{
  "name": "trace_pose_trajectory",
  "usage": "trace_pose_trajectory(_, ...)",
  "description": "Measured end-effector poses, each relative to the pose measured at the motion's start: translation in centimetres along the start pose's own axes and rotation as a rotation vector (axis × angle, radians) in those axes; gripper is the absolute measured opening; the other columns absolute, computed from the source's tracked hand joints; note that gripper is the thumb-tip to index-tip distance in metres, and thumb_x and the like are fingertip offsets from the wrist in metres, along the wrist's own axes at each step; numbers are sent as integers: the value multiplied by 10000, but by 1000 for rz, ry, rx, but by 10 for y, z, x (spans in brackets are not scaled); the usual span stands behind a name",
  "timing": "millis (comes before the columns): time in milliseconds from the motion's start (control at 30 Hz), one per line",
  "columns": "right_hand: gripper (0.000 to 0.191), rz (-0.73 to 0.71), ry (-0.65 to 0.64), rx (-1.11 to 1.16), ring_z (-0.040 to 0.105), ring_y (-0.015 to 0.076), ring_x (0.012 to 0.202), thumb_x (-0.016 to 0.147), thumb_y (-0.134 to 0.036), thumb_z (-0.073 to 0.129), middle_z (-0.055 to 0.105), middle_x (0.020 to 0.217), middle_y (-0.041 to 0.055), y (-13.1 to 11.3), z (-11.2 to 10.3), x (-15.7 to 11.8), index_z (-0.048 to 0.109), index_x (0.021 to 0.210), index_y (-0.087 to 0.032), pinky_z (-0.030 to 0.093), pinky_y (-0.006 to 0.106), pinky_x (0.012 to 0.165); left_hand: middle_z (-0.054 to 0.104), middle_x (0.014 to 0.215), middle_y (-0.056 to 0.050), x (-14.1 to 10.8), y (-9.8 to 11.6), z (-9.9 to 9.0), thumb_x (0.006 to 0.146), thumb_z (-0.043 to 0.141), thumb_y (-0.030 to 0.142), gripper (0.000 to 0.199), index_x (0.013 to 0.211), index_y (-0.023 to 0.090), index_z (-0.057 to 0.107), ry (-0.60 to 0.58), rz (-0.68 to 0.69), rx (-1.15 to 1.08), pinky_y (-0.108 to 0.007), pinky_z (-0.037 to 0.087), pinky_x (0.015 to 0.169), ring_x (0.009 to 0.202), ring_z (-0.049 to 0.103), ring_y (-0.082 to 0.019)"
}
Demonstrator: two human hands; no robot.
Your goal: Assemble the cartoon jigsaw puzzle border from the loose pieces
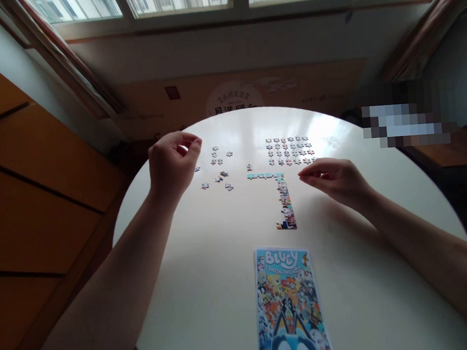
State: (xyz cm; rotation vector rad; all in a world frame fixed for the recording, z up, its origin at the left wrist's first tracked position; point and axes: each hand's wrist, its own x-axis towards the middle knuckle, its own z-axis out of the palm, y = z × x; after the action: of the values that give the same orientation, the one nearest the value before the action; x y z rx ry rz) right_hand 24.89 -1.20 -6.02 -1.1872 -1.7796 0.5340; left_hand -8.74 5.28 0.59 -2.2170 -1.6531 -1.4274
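Observation:
My left hand (172,166) is raised over the far left of the table, thumb and fingertips pinched together. Whatever may be between them is too small to make out. Just to its right lie several loose jigsaw pieces (228,187), some overlapping. My right hand (338,181) hovers right of the joined puzzle strip (285,200), its fingertips also closed in a pinch, contents not visible. That strip forms a corner, with a light-blue top edge and a colourful right side. Beyond it, loose pieces stand in neat rows (284,154). A single piece (249,167) lies above the strip's left end.
A Bluey picture sheet (288,299) lies near me on the round white table (209,283). Wooden cabinet panels (29,173) flank the left side. A large printed box (291,88) is behind the table, below the windows. A blurred patch covers something at right.

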Motion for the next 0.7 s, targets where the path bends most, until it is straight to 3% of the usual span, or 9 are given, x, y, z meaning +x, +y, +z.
trace_pose_trajectory(100,125,11,29,-5,686,204,740,826,-350,731,749,837,54,0,1,-1,774,853,-236,531,331,576,720,796,-24,6,-14,-3,871,604,325,195,875,187,742,13,-41,85,-268,489,663,626,599,-143)
trace_pose_trajectory(300,154,28,53,-5,698,222,775,822,-379,737,753,857,64,3,1,-2,774,864,-235,567,344,603,753,811,-29,-1,-18,3,841,624,312,178,879,214,768,-277,-83,182,-303,501,726,684,645,-183)
trace_pose_trajectory(567,144,30,78,13,707,239,763,824,-384,736,754,852,68,3,2,-3,774,872,-254,591,362,578,766,860,-33,5,-42,-2,841,617,287,171,918,225,757,-253,-170,170,-287,469,645,688,657,-180)
trace_pose_trajectory(700,143,45,78,33,709,244,770,814,-388,746,755,855,68,4,4,-2,777,872,-261,595,357,573,768,910,-46,-1,-44,13,855,601,256,189,939,220,766,-403,-192,197,-304,494,691,733,666,-197)
